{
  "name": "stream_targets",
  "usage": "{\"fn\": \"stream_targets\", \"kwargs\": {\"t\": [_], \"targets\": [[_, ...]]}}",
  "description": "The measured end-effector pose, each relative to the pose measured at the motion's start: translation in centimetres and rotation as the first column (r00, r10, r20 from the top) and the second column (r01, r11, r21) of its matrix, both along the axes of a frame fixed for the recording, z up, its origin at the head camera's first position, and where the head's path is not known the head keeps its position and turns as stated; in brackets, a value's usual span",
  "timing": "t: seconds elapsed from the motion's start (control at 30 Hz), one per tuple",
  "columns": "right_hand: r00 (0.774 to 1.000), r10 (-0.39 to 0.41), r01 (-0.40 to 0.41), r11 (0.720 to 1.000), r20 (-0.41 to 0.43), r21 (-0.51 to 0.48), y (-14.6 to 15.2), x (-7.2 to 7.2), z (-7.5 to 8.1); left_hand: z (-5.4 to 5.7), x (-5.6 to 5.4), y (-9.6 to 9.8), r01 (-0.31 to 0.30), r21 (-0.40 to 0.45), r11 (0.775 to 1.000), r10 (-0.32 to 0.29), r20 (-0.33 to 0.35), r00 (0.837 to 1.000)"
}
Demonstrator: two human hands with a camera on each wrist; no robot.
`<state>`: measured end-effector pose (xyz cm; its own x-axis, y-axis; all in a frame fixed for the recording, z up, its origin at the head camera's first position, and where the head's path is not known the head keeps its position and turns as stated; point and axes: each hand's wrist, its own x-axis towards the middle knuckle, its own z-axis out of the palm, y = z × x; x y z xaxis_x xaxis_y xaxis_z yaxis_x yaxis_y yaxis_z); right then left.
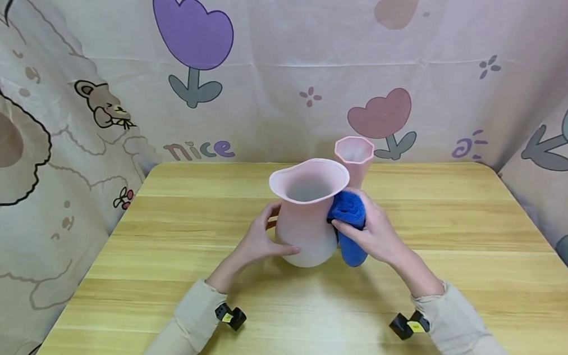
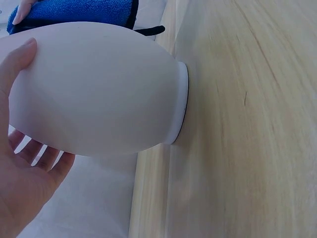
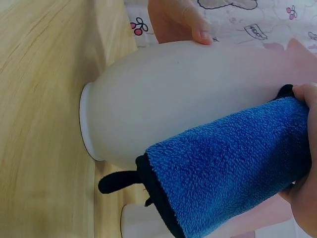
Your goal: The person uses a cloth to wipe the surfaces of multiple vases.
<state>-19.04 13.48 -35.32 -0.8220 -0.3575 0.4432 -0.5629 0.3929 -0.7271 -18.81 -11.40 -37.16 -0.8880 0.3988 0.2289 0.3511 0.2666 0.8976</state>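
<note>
A large vase (image 1: pixel 307 233), pink at its flared rim and white lower down, stands upright on the wooden table. My left hand (image 1: pixel 265 235) holds its left side, the thumb across the front and the fingers round the back, as the left wrist view (image 2: pixel 29 168) also shows. In my right hand (image 1: pixel 375 230) is a folded blue towel (image 1: pixel 349 208), gripped at its upper end and held against the vase's right side just under the rim. Its dark edging and a black loop (image 3: pixel 119 182) show in the right wrist view.
Close behind the large vase, to the right, stands a slimmer pink vase (image 1: pixel 354 152) with an angular rim, partly hidden. Printed cloth (image 1: pixel 294 60) hangs behind the wooden table (image 1: pixel 185 208) and along its sides. Each sleeve cuff carries a small black camera (image 1: pixel 231 315).
</note>
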Motion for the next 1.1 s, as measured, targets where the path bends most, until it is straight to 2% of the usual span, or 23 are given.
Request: {"fn": "stream_targets", "kwargs": {"t": [0.7,0.9,1.1], "targets": [[0.999,-0.028,0.029,0.999,-0.024,0.019,-0.1,0.3,-0.4,0.1,0.0,0.0,-0.006,0.007,1.0,0.006,0.014,1.0],[0.998,-0.049,0.052,0.996,-0.039,0.073,0.2,0.5,-1.5,0.0,0.0,0.0,-0.006,0.01,1.0,0.006,0.015,1.0],[0.999,-0.027,0.024,0.995,0.033,0.096,0.8,0.7,-2.7,0.0,0.0,0.1,-0.008,0.014,1.0,0.007,0.01,1.0]]}}
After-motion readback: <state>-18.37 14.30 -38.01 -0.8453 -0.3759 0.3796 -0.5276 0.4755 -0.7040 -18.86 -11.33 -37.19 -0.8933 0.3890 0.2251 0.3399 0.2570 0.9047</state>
